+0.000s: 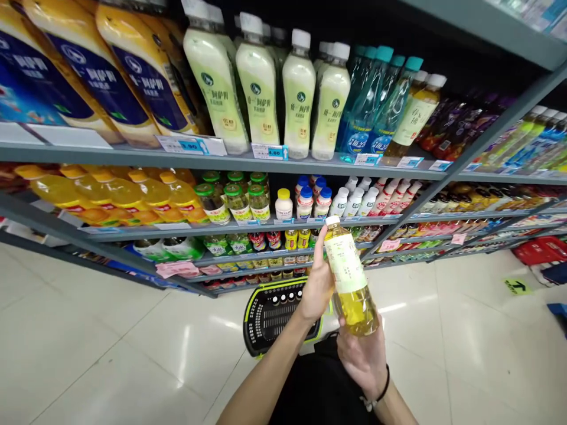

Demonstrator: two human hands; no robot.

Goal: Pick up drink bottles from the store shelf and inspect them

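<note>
A clear bottle of yellow tea [349, 277] with a pale green label and a white cap is tilted in front of me, between both hands. My left hand [318, 286] wraps its left side near the label, thumb pointing up along the neck. Under the base, my right hand [364, 354] grips the lower end, a dark band and a bracelet at its wrist. Below and behind the bottle is a black shopping basket [251, 321] with a lime green rim, holding several white-capped bottles [283, 298].
Drink shelves [133, 154] rise in front. On the upper one stand pale green bottles [299, 97], teal-capped bottles [376, 112] and a similar tea bottle [416, 115]. Orange-capped juice bottles [146, 195] line the shelf below. Tiled floor [133, 348] surrounds me; a floor arrow sign [517, 287] lies right.
</note>
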